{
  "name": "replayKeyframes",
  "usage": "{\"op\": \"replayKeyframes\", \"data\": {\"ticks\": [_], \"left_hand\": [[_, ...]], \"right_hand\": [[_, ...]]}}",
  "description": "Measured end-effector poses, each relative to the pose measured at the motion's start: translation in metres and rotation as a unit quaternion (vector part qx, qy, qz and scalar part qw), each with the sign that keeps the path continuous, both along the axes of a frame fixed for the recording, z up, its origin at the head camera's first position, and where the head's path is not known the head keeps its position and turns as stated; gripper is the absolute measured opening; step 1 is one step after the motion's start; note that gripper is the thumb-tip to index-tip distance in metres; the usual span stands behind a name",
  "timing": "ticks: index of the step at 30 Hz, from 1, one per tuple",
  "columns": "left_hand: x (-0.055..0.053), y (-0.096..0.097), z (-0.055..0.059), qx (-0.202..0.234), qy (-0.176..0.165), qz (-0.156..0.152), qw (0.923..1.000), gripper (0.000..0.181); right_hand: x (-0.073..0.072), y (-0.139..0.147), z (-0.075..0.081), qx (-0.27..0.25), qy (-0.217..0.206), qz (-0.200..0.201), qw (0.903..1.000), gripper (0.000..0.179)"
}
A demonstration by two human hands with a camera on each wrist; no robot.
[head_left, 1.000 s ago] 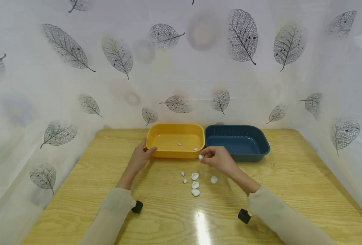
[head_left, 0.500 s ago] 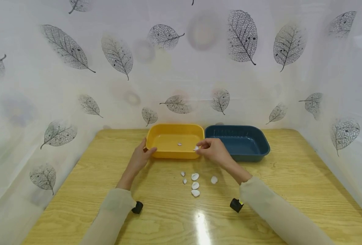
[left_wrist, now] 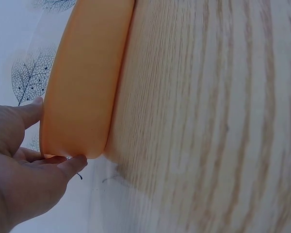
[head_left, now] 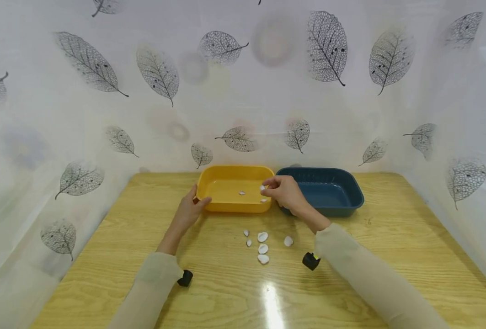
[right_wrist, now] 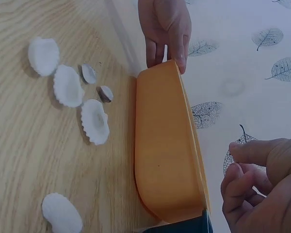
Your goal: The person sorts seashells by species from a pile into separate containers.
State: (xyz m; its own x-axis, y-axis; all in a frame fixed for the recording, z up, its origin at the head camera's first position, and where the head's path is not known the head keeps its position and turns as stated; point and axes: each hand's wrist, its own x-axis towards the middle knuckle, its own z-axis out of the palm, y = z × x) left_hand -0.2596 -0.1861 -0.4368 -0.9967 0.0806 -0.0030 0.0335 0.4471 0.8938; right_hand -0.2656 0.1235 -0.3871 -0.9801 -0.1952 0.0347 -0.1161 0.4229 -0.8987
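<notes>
A light wood-grain table [head_left: 226, 292] bears a dark blue rectangular tray [head_left: 329, 194] and, just left of it, a yellow rectangular tray [head_left: 222, 189]. The left hand [head_left: 187, 212] grips the yellow tray's left end; the right hand [head_left: 285, 194] is above its right side. Four large white ribbed shells [head_left: 263, 249] and two small greyish shells [head_left: 248, 243] lie before the trays, two small pale shells [head_left: 241, 193] inside the yellow one; the right fingertips pinch a small white shell [head_left: 262, 188].
</notes>
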Motion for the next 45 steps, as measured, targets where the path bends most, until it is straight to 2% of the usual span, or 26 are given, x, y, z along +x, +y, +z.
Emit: {"op": "replayKeyframes", "data": {"ticks": [11,18,31,39,45], "left_hand": [[0.001,0.0,0.0,-0.002,0.002,0.004,1.0,0.081],[0.001,0.001,-0.001,-0.003,0.001,0.006,1.0,0.08],[0.0,0.001,0.0,-0.003,-0.001,0.001,1.0,0.08],[-0.001,0.002,0.0,0.001,0.003,-0.003,1.0,0.08],[0.0,0.002,0.0,0.002,0.004,0.0,1.0,0.078]], "right_hand": [[-0.013,-0.007,-0.002,0.006,-0.008,-0.014,0.9998,0.025],[-0.02,-0.011,-0.003,0.001,0.007,-0.015,0.9999,0.023],[-0.038,-0.016,-0.015,-0.008,0.019,-0.038,0.9991,0.024],[-0.043,-0.019,-0.016,-0.012,0.023,-0.04,0.9988,0.024],[-0.042,-0.019,-0.016,-0.008,0.025,-0.031,0.9992,0.033]]}}
